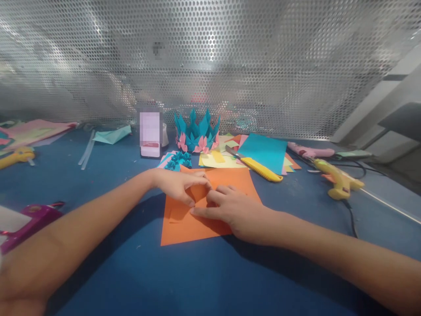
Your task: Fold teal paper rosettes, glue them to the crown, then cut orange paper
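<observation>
While both hands [210,197] press orange paper [184,224] | label [150,128] blurred, unreadable

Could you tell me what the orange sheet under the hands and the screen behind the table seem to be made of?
The orange sheet looks like matte craft paper: thin, flat, a fold rising between the left hand and right hand. The back screen looks like perforated sheet metal: silvery, shiny, with regular round holes.

matt orange paper [184,224], perforated shiny metal wall [230,66]
</observation>
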`<state>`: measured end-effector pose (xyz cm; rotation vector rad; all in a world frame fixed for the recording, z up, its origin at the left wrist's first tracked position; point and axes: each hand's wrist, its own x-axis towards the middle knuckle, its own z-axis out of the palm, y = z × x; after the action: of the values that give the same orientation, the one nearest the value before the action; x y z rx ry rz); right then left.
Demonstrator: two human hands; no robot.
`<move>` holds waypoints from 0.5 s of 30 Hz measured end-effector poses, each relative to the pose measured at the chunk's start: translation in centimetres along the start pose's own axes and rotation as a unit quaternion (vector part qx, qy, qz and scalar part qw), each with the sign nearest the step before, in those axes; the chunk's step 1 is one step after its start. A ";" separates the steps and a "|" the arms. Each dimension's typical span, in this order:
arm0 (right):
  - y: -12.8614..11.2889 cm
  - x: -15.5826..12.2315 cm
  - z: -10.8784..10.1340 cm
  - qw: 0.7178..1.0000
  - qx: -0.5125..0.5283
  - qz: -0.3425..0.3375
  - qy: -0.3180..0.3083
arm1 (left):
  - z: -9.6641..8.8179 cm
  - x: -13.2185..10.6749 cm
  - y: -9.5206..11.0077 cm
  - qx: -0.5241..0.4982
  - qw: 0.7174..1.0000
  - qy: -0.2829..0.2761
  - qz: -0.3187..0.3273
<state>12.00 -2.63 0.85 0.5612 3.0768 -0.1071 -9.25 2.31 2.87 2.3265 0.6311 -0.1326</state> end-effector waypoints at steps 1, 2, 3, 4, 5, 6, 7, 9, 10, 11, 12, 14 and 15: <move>0.0 0.0 -0.1 1.000 0.001 -0.002 0.001 | 0.0 0.0 0.1 0.001 1.000 0.001 -0.004; 0.2 0.0 -0.3 1.000 0.008 -0.008 0.002 | 0.1 0.0 0.1 0.002 1.000 0.001 -0.008; 0.4 -0.1 -0.6 1.000 0.021 -0.014 0.001 | 0.1 0.0 0.2 0.005 1.000 0.002 -0.014; 0.6 -0.2 -0.8 0.999 0.040 -0.017 0.002 | 0.2 0.0 0.3 0.010 1.000 0.002 -0.020; 1.0 -0.4 -1.0 0.998 0.062 -0.013 0.004 | 0.2 0.0 0.3 0.015 1.000 0.003 -0.027; 1.4 -0.5 -1.2 0.997 0.083 0.001 0.010 | 0.3 0.0 0.4 0.019 0.999 0.003 -0.033; 1.8 -0.7 -1.4 0.995 0.093 0.026 0.022 | 0.4 0.1 0.5 0.022 0.999 0.005 -0.040; 2.6 -1.0 -1.4 0.995 0.082 0.053 0.032 | 0.6 0.1 0.8 0.021 0.998 0.010 -0.057; 2.9 -1.2 -1.4 0.996 0.074 0.047 0.031 | 0.7 0.2 0.9 0.021 0.998 0.014 -0.066; 3.1 -1.3 -1.3 0.997 0.065 0.036 0.030 | 0.7 0.2 1.1 0.022 0.997 0.018 -0.074; 3.3 -1.5 -1.2 0.998 0.059 0.024 0.027 | 0.8 0.3 1.2 0.025 0.996 0.021 -0.080; 3.4 -1.8 -0.9 0.998 0.053 0.011 0.023 | 0.8 0.3 1.5 0.029 0.996 0.024 -0.082; 3.4 -1.9 -0.9 0.998 0.052 0.009 0.019 | 0.8 0.4 1.6 0.029 0.996 0.023 -0.082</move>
<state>15.00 -0.07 1.53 0.6020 3.1163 -0.2609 -8.10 0.90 3.15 2.3368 0.8522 -0.1754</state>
